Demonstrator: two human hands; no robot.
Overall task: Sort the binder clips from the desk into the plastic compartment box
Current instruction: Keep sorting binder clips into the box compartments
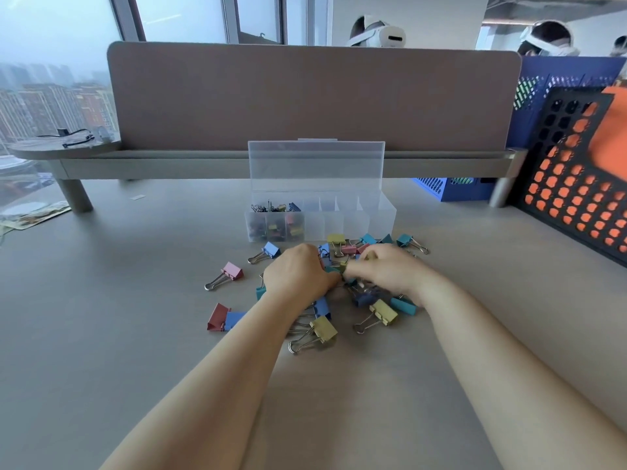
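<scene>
Because so many binder clips (383, 312) lie loose on the desk (135, 334) on the near side of the plastic compartment box (353, 222), I judge the sorting to be at an early stage, with a pick-up in hand. Farthest from the box, a yellow clip (324, 329) lies with its wire handles folded out. Off toward the box's left end, a red clip (217, 317) touches a blue one.

Closer to the box, the left hand (297, 274) sits knuckles-up on the heap with its fingers curled down into it; whether they hold a clip is hidden. The right hand (386, 271) beside it is blurred, and I cannot tell what, if anything, its bent fingers pinch. Just in front of the box lie more clips in pink, teal, blue and yellow.

The box stands with its lid (315, 164) upright. Compartments at its left end hold clips, and those toward its right end look bare. The next move likely calls for freeing one clip from the tangled handles, lifting it over the front wall and choosing the compartment that suits it.
</scene>
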